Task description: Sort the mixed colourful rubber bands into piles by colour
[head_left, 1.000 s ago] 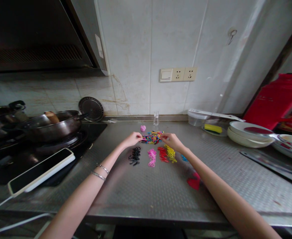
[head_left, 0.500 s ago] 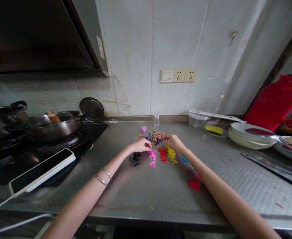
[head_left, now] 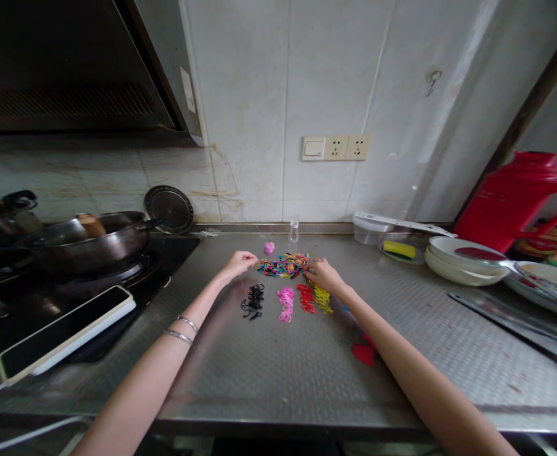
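Observation:
A mixed pile of small coloured elastic bands [head_left: 284, 265] lies on the steel counter [head_left: 278, 367]. My left hand [head_left: 239, 263] is at the pile's left edge with fingers pinched together; what they hold is too small to make out. My right hand [head_left: 322, 275] rests at the pile's right edge, fingers curled onto the bands. In front of the pile lie sorted heaps: black bands [head_left: 252, 300], pink bands [head_left: 286, 302], red bands [head_left: 305, 297], yellow bands [head_left: 322, 298]. A small pink clump [head_left: 269, 247] sits behind the pile.
A stove with a pan [head_left: 85, 239] and a phone [head_left: 64, 332] on a cable are at the left. A small clear bottle [head_left: 294, 229] stands by the wall. Plates [head_left: 468, 259], a sponge [head_left: 399, 249], a red jug [head_left: 516, 196] and a red scrap [head_left: 364, 353] are at the right.
My left hand went down to the pink and black heaps, then came back up to the mixed pile's left edge. My right hand stayed at the pile's right edge.

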The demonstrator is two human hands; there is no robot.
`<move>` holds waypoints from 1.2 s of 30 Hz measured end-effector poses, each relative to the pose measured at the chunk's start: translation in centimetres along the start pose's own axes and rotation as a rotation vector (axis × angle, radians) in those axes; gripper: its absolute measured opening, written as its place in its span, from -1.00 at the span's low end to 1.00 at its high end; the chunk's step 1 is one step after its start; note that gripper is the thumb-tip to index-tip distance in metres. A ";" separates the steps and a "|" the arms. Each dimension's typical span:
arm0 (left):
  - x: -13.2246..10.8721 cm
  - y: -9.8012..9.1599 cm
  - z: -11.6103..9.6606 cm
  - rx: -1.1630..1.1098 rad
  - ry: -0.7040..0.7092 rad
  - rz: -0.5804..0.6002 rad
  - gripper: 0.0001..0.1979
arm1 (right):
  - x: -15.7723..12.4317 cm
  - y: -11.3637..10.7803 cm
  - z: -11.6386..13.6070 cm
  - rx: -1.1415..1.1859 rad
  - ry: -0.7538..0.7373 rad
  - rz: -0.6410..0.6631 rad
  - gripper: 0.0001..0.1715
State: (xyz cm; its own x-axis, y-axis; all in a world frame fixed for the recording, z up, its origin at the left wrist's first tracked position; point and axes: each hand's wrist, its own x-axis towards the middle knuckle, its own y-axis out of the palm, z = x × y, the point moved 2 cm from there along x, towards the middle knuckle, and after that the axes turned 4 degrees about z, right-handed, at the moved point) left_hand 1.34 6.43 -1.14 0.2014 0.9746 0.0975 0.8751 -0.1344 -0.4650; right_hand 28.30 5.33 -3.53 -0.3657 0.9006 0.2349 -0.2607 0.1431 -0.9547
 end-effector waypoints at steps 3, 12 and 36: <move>0.2 -0.7 1.0 -0.049 -0.042 -0.041 -0.72 | -0.1 -0.2 0.4 -0.041 0.043 0.004 -0.72; 0.8 -1.1 2.8 -0.073 -0.102 -0.048 -0.72 | -0.4 -2.3 -0.9 -0.062 0.037 -0.025 -0.71; 1.4 0.7 2.8 0.129 0.096 0.046 -0.80 | -1.5 -3.1 -10.3 0.021 0.134 0.098 -0.70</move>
State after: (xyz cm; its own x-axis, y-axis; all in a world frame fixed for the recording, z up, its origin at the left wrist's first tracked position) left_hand 1.02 8.19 -3.78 0.2869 0.9455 0.1542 0.8014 -0.1487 -0.5793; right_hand 38.83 7.79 -2.76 -0.2684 0.9567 0.1129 -0.2486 0.0444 -0.9676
